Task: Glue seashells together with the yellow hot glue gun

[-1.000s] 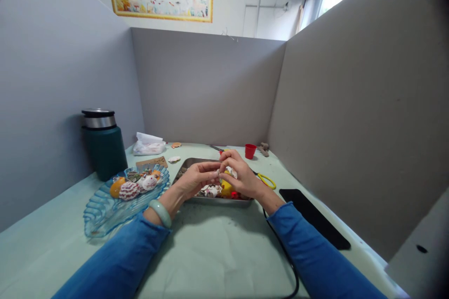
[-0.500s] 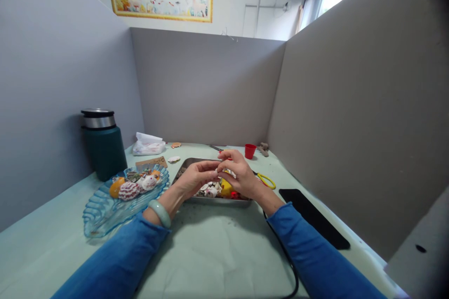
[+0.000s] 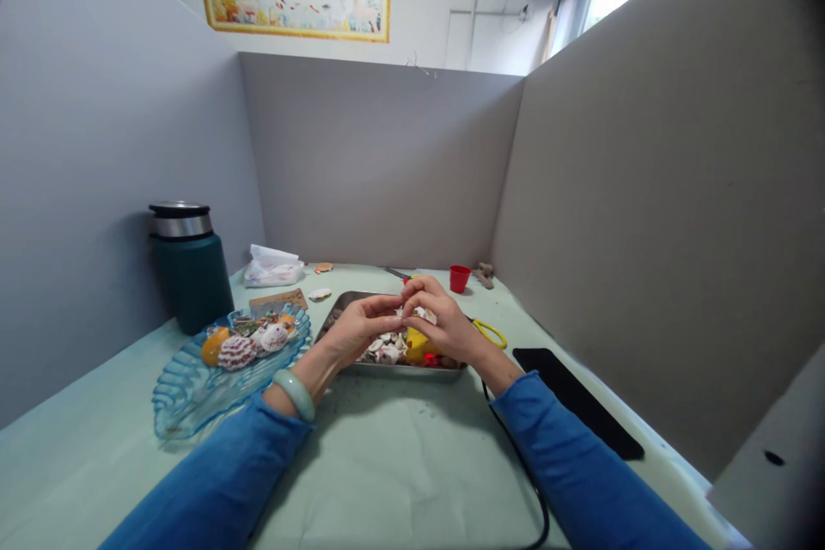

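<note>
Both together over the tray [image 3: 400,371], left hand [image 3: 362,330] nearly tip to tip with right hand [image 3: 446,326]; cannot tell if pinching anything. Apparently midway: striped shells [image 3: 237,353] on the plate [image 3: 186,418], loose shells [image 3: 385,353] still in the tray.

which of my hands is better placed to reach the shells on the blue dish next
Probably the left hand: it sits nearer the blue dish and its shells, while the right hand is farther across the metal tray.
</note>
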A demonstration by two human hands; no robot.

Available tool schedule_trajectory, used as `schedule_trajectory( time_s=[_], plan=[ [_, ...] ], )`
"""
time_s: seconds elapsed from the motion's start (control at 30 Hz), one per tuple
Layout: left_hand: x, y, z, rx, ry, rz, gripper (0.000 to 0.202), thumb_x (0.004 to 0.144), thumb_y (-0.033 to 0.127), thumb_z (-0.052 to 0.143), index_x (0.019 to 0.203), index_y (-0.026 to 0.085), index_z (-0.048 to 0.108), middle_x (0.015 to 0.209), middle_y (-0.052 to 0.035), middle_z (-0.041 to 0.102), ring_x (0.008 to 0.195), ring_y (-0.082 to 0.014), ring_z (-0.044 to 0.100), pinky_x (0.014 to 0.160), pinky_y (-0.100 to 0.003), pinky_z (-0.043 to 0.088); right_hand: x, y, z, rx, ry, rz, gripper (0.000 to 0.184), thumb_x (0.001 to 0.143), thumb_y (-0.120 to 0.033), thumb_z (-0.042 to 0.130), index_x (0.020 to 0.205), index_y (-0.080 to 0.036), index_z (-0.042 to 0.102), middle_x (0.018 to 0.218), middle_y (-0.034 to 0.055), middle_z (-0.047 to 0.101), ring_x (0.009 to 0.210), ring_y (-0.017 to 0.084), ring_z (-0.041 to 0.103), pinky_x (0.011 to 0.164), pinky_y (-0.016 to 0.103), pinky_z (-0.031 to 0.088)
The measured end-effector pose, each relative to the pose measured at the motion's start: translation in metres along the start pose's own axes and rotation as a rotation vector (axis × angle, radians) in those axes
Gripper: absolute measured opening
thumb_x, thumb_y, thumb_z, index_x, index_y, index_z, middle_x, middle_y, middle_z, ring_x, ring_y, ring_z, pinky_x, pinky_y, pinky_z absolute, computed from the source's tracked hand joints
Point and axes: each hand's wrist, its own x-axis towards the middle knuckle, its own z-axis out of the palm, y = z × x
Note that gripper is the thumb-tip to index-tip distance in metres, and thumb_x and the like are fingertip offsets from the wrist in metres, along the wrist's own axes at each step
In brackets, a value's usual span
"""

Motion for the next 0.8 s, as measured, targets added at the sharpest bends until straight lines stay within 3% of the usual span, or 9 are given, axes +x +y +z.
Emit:
schedule_trajectory(
  time_s=[0.2, 0.43, 0.8],
  plan=[
    [0.0018, -0.0022, -0.0008, -0.035, 0.048, 0.054, 0.037, 0.061, 0.014, 0.077, 0.097, 0.018, 0.070, 0.096, -0.0051, 0.069, 0.085, -0.0154, 0.062, 0.085, -0.033, 0.046, -0.0009, 0.0039, 0.0002, -0.013, 0.108, 0.032, 0.009, 0.087, -0.018, 0.051, 0.085, -0.020, 0.060, 0.102, 0.0073, 0.052, 0.101, 0.020, 0.050, 0.090, 0.040, 0.041],
    [0.0013, -0.0013, -0.0003, -0.052, 0.065, 0.073, 0.038, 0.060, 0.014, 0.077, 0.097, 0.017, 0.070, 0.099, -0.0063, 0.069, 0.089, -0.0178, 0.062, 0.087, -0.034, 0.044, -0.0035, 0.0078, 0.0056, -0.195, 0.074, -0.048, 0.016, 0.086, -0.019, 0.052, 0.096, -0.025, 0.064, 0.105, 0.0072, 0.054, 0.102, 0.022, 0.050, 0.088, 0.043, 0.041],
    [0.0004, -0.0002, -0.0006, 0.084, -0.026, 0.008, 0.041, 0.064, 0.019, 0.076, 0.104, 0.014, 0.068, 0.105, -0.0111, 0.067, 0.094, -0.0213, 0.061, 0.089, -0.036, 0.044, -0.0015, 0.0035, 0.0031, -0.201, -0.005, -0.047, 0.006, 0.083, -0.016, 0.056, 0.081, -0.020, 0.060, 0.104, 0.0075, 0.051, 0.102, 0.021, 0.047, 0.088, 0.041, 0.039]
  ],
)
